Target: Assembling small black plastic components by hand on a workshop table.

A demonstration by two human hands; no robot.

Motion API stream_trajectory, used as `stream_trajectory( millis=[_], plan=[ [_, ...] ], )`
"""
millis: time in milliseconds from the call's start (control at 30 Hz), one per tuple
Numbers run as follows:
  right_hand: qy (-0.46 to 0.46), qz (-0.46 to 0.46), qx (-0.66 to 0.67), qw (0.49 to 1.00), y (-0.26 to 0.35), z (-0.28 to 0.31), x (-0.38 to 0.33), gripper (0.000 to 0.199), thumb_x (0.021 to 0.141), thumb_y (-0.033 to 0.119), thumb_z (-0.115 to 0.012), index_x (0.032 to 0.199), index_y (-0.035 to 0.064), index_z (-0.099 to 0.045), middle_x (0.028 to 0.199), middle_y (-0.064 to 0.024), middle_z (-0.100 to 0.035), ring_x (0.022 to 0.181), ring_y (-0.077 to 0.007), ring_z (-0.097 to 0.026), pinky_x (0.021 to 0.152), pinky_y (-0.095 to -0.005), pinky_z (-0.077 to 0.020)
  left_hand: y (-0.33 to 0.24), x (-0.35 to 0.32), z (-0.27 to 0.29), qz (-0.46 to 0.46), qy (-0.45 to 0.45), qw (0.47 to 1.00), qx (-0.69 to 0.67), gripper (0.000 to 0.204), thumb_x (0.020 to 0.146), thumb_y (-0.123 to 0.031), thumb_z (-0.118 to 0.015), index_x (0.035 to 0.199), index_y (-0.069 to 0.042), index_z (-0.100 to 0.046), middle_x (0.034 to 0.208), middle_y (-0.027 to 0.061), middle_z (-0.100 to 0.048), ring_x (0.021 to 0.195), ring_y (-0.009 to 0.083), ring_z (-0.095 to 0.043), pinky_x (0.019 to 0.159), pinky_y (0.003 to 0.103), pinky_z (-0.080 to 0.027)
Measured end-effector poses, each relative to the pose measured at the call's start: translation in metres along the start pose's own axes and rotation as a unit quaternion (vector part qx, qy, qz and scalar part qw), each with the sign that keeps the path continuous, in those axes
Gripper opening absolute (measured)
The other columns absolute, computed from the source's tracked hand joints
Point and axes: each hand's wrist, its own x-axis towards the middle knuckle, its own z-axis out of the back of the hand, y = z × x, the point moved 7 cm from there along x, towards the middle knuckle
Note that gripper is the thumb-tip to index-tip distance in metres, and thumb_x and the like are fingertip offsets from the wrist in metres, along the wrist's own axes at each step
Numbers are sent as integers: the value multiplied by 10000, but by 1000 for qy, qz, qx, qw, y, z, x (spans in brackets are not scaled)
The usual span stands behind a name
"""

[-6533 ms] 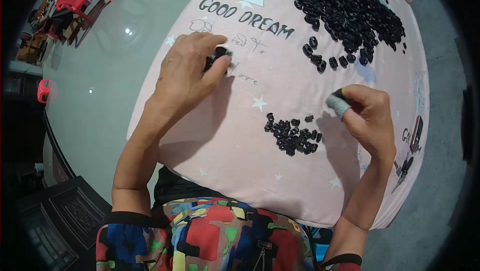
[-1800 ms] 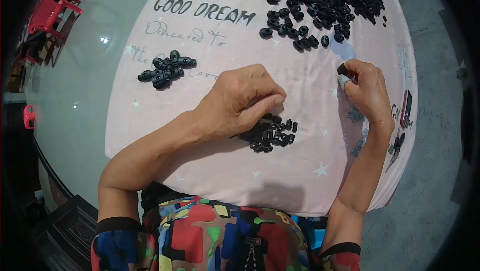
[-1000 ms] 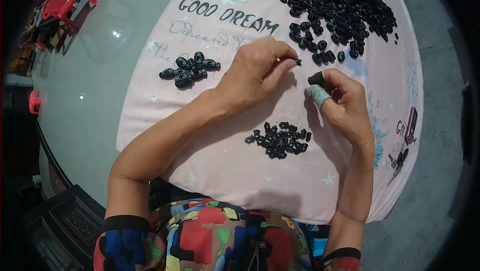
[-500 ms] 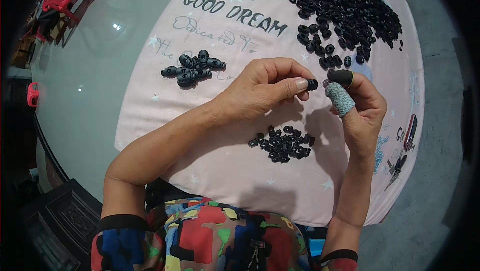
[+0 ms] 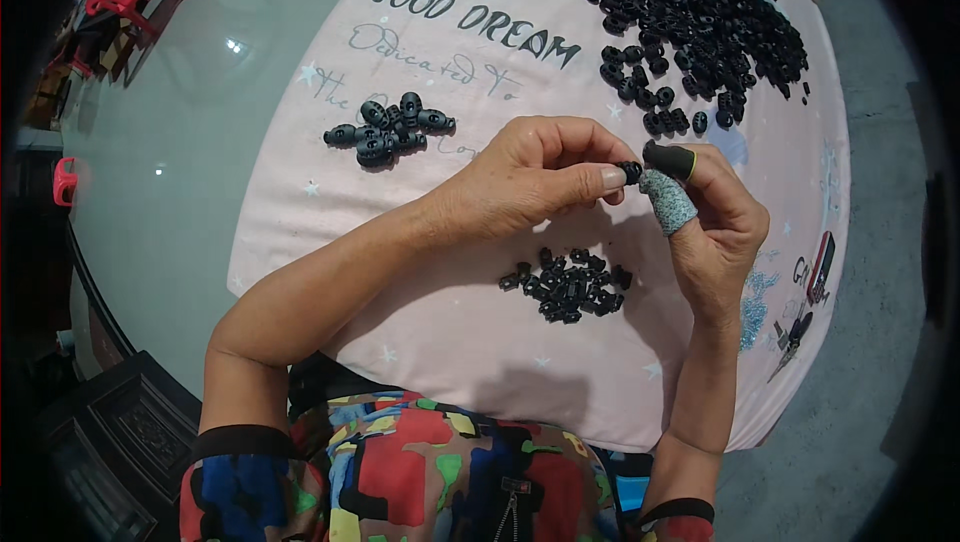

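Left hand (image 5: 530, 182) and right hand (image 5: 715, 217) met above the pink cloth (image 5: 400, 272), fingertips pinched on one small black piece (image 5: 630, 172) between them. Nearest loose pieces: small pile (image 5: 568, 286) just near; big heap (image 5: 700, 22) far right.

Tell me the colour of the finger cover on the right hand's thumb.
Speckled grey-blue finger cover on the right hand, beside a black one; seen in the head view.

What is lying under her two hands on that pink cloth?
A small heap of black parts lies on the pink cloth beneath the left hand and right hand. The cloth hides whatever is beneath it.
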Motion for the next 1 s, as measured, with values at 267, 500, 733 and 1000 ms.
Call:
stream_trajectory(
  millis=[267, 500, 733, 1000],
  plan=[
    [16, 19, -52, 998, 9, -3, 0, 255, 839, -77, -712, 1066, 17, -778, 972, -39, -717, 738, -64, -561, 619, -208, -444, 9, 3, 4, 25, 6, 998, -58, 225, 988, -149, -715, 1183, -45, -671, 979, 3, -693, 925, 70, -649, 813, 217, -529],
    [4, 15, -51, 999, 8, -3, 1, 265, 832, -74, -713, 1076, 14, -770, 939, -36, -698, 703, -61, -531, 601, -207, -416, 2, 0, 2, 26, -5, 994, -107, 204, 986, -168, -716, 1147, -51, -675, 931, 2, -694, 845, 37, -635, 721, 179, -511],
    [222, -59, -146, 962, 5, -34, -10, 130, 779, 10, -715, 908, -9, -713, 768, -126, -636, 682, -256, -605, 627, -363, -485, -14, 3, 19, -23, -34, 999, 32, 181, 988, -242, -700, 1099, -99, -695, 867, -29, -691, 685, -24, -503, 586, 158, -372],
    [310, 5, -247, 918, 17, -42, -18, 256, 664, 10, -665, 917, 32, -695, 826, -126, -625, 824, -320, -629, 698, -432, -513, -3, -2, 10, -13, -25, 1000, -6, 183, 989, -199, -704, 1115, -67, -685, 889, -10, -686, 744, 17, -559, 646, 174, -433]
  ],
)
